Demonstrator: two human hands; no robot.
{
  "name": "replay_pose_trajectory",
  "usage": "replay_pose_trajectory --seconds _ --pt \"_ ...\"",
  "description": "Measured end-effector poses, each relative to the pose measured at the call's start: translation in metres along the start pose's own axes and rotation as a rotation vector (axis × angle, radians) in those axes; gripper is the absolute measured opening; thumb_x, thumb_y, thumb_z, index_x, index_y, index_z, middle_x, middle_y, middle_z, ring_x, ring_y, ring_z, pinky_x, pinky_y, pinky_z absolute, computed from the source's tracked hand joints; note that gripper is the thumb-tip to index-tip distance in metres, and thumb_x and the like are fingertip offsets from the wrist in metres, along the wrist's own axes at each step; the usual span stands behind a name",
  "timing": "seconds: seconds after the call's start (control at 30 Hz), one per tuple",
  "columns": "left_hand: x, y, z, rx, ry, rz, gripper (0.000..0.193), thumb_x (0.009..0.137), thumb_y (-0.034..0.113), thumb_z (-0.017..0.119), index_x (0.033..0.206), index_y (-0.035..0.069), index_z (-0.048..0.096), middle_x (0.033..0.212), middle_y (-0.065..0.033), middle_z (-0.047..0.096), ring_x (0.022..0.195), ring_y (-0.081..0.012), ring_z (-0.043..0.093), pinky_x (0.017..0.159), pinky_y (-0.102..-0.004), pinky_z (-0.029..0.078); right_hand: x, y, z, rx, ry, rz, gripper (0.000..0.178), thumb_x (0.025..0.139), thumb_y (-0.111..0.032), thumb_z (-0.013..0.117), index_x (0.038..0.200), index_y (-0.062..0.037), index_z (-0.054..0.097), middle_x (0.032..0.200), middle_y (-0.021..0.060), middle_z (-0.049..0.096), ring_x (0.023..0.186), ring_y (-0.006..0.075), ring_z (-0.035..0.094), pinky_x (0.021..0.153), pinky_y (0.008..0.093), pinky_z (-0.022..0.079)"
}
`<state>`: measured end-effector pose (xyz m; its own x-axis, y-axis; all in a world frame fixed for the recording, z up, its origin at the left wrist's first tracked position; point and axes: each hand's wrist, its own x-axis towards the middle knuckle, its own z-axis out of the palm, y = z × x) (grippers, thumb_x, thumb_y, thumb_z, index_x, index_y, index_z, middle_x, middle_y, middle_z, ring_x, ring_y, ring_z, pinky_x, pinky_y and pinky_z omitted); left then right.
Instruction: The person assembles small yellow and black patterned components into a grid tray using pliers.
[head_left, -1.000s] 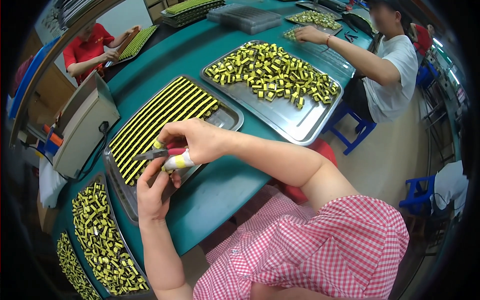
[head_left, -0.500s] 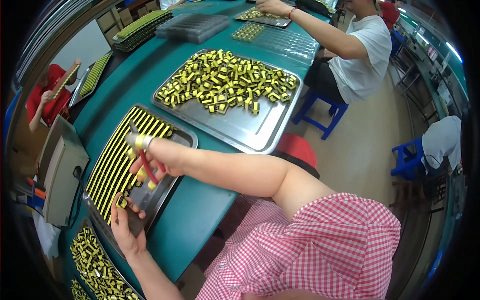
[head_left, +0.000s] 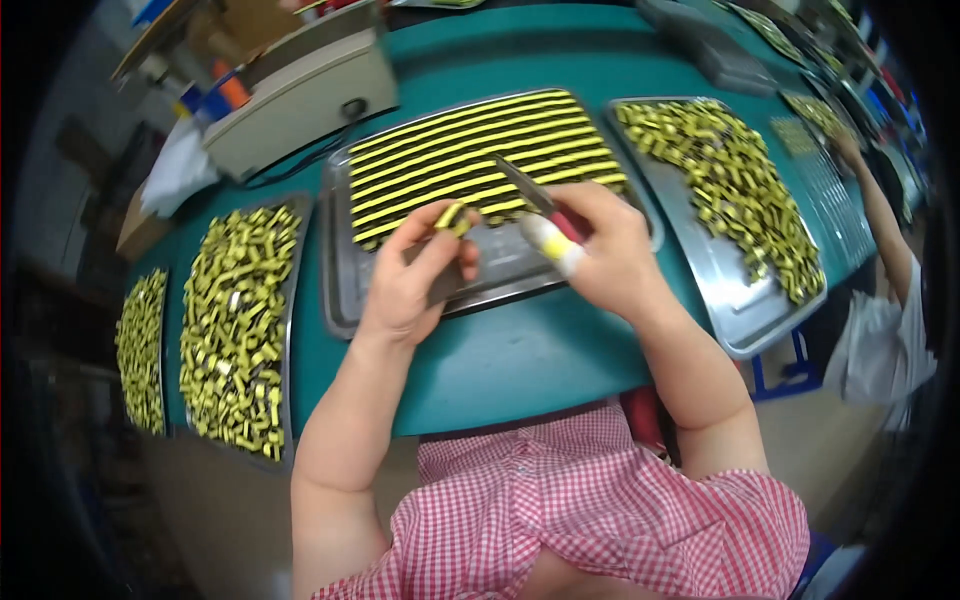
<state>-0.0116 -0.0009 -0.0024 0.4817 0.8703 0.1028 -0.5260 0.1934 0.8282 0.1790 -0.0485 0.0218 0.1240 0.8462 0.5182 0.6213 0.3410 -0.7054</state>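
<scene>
left hand (head_left: 405,285) pinches small yellow-and-black block (head_left: 456,219) | right hand (head_left: 612,250) grips red-handled metal pliers (head_left: 536,196), axis far-left | block left of pliers

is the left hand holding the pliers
No, the right hand holds the red-handled pliers, while the left hand pinches a small yellow-and-black part.

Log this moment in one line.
left hand: pinching yellow-black part; right hand: gripping red-handled tool; middle tray: striped rows; side trays: loose pieces
</scene>
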Motion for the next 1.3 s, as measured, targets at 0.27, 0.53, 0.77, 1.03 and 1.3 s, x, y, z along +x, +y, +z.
replay_pose_trajectory --seconds 0.27,0.53,0.77,1.03,1.3 --pt "-0.0025 0.002 0.0002 0.009 0.034 0.008 0.031 0.086 0.007 0.056 0.116 0.0 0.05 0.102 -0.0103 0.057 0.078 -0.0132 0.056 0.065 -0.0266 0.047 -0.004 0.0031 0.0063 -0.177 -0.007 -0.075 0.034 0.062 -0.026 0.079 0.08 -0.0022 0.062 0.073 0.0093 0.062 0.067 0.0237 0.061 0.06 0.0327 0.049" --pt "-0.0016 0.002 0.0002 0.025 0.053 0.029 0.03 0.086 0.007 0.057 0.114 -0.001 0.05 0.096 -0.0096 0.058 0.073 -0.0128 0.054 0.063 -0.026 0.046 -0.0032 0.0008 0.0033 -0.215 0.009 -0.127 0.035 0.061 -0.017 0.081 0.085 -0.0009 0.061 0.077 0.0092 0.062 0.068 0.0187 0.063 0.062 0.0278 0.052" --pt "-0.0021 0.0032 0.001 0.092 0.081 0.058 0.029 0.084 0.006 0.059 0.111 -0.002 0.052 0.081 -0.0063 0.057 0.069 -0.0124 0.053 0.062 -0.0253 0.044 -0.0033 -0.003 -0.0006 -0.239 -0.016 -0.117 0.036 0.061 -0.017 0.081 0.085 -0.0002 0.06 0.077 0.0096 0.061 0.068 0.0185 0.063 0.062 0.0276 0.052" --pt "-0.0021 0.0037 -0.0047 0.199 0.071 0.098 0.03 0.083 0.005 0.058 0.112 0.0 0.051 0.091 -0.0085 0.056 0.072 -0.0132 0.051 0.065 -0.0285 0.044 -0.0033 -0.0034 0.0017 -0.224 -0.014 -0.108 0.036 0.062 -0.018 0.081 0.086 -0.0001 0.061 0.077 0.0095 0.062 0.069 0.0182 0.063 0.063 0.0275 0.052" --pt "-0.0025 0.0026 0.0005 0.208 0.109 0.137 0.031 0.08 0.007 0.065 0.107 -0.003 0.054 0.081 -0.0026 0.056 0.067 -0.0076 0.052 0.059 -0.0209 0.042 -0.0045 -0.0021 0.0012 -0.239 -0.023 -0.114 0.037 0.063 -0.019 0.08 0.087 -0.0003 0.06 0.078 0.0095 0.062 0.07 0.0185 0.063 0.063 0.0279 0.051"
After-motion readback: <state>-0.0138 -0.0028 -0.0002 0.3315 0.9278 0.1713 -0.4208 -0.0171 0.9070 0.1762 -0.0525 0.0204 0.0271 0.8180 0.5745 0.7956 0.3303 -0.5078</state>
